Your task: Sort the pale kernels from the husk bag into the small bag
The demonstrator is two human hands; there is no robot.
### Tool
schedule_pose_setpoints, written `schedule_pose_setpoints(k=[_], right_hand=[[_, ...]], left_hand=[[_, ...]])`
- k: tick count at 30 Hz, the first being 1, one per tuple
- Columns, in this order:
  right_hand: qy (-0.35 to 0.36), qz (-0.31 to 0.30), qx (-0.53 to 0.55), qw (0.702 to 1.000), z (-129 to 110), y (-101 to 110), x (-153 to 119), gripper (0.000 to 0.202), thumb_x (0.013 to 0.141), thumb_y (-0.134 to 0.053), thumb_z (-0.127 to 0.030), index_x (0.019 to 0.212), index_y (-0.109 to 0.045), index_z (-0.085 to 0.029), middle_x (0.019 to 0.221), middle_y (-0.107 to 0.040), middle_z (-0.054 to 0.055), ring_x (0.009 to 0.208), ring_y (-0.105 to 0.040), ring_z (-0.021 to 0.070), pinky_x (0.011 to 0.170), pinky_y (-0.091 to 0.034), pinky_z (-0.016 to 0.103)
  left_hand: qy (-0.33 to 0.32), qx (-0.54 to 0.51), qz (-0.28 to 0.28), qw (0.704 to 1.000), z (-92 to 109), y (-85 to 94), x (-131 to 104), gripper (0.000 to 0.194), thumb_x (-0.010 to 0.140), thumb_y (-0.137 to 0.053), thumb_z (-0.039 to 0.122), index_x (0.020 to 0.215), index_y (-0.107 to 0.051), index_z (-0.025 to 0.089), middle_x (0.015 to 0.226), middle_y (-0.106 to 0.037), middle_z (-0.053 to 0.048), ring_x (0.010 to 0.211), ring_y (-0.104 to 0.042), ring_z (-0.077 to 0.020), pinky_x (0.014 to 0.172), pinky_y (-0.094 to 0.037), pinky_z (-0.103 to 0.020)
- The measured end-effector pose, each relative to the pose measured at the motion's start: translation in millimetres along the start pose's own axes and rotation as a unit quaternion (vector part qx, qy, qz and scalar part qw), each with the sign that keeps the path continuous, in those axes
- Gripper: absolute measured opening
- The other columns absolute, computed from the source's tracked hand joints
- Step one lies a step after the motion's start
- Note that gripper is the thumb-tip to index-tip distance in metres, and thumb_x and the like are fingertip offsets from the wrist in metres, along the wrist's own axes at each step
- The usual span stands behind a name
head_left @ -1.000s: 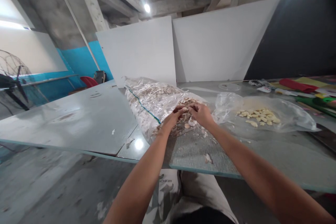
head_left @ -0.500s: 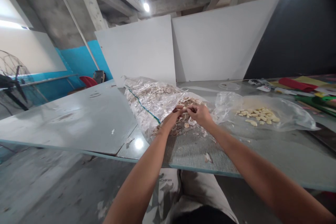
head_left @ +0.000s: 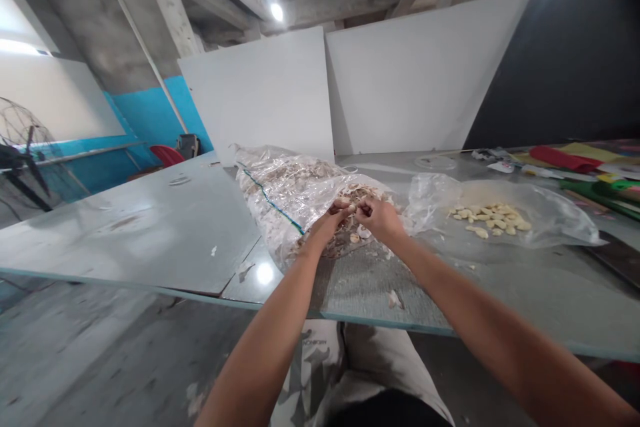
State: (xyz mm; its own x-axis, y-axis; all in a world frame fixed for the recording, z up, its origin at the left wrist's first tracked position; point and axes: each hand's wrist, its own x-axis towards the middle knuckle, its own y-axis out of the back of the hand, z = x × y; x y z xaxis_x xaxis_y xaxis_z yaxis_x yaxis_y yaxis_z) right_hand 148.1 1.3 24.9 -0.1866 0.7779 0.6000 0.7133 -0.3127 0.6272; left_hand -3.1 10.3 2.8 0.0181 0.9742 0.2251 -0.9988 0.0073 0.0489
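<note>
Over a heap of papery peelings (head_left: 341, 242) on the table (head_left: 173, 230), the left hand (head_left: 324, 227) and right hand (head_left: 384, 219) nearly meet with fingers curled in, though I cannot tell whether either grips a piece. From them, a stuffed clear plastic bag (head_left: 300, 177) lies toward ten o'clock, pale cloves (head_left: 495, 219) on flatter plastic sheeting (head_left: 555, 213) at three, and a loose flake (head_left: 395, 300) at five.

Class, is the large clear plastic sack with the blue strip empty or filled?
Filled, at least partly: pale, flaky scraps show through the large clear plastic sack.
</note>
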Motion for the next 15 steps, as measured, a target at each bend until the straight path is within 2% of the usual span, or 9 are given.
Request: schedule_pose_setpoints(k=[7, 15], right_hand=[[0.005, 0.002, 0.011, 1.000, -0.6, 0.5, -0.9, 0.020, 0.073, -0.045, -0.029, 0.077, -0.061, -0.018, 0.061, -0.058, 0.000, 0.055, -0.048, 0.0108, 0.052, -0.032, 0.020], [0.020, -0.008, 0.023, 1.000, -2.1, 0.5, -0.7, 0.020, 0.075, -0.045, -0.030, 0.079, -0.061, -0.018, 0.061, -0.057, 0.000, 0.054, -0.048, 0.0106, 0.052, -0.032, 0.020]], left_hand=[[0.002, -0.004, -0.007, 1.000, 4.6, 0.1, -1.6, 0.032, 0.065, -0.065, 0.043, 0.090, -0.063, 0.022, 0.056, -0.052, 0.004, 0.051, -0.046, -0.0078, 0.049, -0.032, -0.020], [-0.015, -0.002, -0.035, 0.999, -0.5, -0.6, 2.3, 0.037, 0.066, -0.063, 0.046, 0.093, -0.063, 0.021, 0.055, -0.050, 0.005, 0.048, -0.042, -0.0072, 0.048, -0.030, -0.020]])
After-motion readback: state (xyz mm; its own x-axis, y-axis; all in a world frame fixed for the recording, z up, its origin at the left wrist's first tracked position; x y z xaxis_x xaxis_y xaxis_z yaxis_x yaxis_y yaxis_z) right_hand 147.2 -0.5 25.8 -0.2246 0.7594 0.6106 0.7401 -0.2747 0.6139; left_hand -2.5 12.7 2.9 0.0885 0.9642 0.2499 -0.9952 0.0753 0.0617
